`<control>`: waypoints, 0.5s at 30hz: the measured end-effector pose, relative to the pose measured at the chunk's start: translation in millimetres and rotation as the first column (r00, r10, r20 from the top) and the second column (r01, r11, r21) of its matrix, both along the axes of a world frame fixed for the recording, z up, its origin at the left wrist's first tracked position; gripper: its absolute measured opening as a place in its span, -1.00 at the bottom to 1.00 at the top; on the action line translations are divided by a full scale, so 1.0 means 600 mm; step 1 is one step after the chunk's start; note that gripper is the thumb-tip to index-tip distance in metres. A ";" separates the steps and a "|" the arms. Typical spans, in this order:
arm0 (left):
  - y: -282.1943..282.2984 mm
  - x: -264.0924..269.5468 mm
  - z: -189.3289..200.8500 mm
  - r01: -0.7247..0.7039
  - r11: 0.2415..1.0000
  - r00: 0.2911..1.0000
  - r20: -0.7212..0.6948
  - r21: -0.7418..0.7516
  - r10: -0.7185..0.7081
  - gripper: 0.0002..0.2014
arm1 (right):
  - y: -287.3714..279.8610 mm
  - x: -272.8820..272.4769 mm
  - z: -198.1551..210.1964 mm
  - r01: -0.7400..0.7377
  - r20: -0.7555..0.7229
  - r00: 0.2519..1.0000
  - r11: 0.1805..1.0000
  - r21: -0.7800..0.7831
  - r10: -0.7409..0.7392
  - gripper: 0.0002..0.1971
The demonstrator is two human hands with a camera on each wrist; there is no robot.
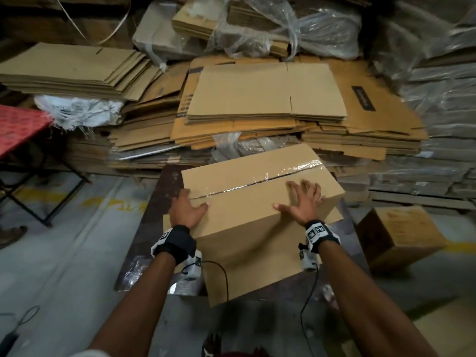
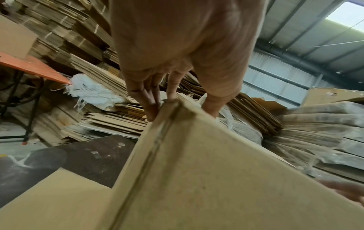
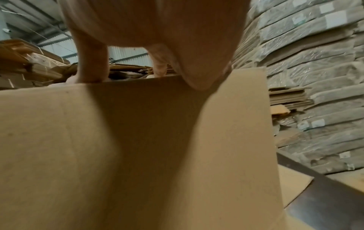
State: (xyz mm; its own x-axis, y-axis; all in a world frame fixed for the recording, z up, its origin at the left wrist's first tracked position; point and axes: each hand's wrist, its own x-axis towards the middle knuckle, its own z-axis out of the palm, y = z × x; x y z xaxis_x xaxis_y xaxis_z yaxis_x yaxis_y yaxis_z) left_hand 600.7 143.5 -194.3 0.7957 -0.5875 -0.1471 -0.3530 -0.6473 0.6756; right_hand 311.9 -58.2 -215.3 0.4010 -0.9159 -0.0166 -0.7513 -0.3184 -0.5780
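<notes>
Warehouse floor (image 1: pixel 64 253), flat cartons (image 1: pixel 265 94) behind taped box (image 1: pixel 244 204)

Flattened carton stacks (image 1: pixel 265 96); red folding table (image 1: pixel 18 127); grey floor (image 1: pixel 64 253).

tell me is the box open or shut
Shut: on the box the top flaps meet, and clear tape runs along their seam.

Head view looks forward and steeply down on the box (image 1: pixel 257 210) from above. Left wrist view sits close under the left hand (image 2: pixel 177 38), facing the box's left corner. Right wrist view, equally close under the right hand (image 3: pixel 157 23), faces its near wall. All share the box.
</notes>
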 end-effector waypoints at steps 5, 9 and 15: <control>-0.021 -0.055 0.000 -0.024 1.000 1.000 0.009 0.014 0.024 -0.24 | -0.016 0.008 0.007 0.150 0.095 0.984 0.989 -0.014 -0.148 -0.25; -0.029 -0.112 0.009 -0.061 0.998 0.998 0.019 0.006 0.061 -0.36 | 0.023 0.040 -0.021 0.407 0.210 0.889 0.912 0.048 -0.407 -0.37; -0.018 -0.132 -0.024 -0.052 0.942 0.998 -0.054 -0.331 0.036 -0.73 | 0.094 0.101 -0.003 0.243 0.118 0.965 0.968 -0.065 -0.234 -0.29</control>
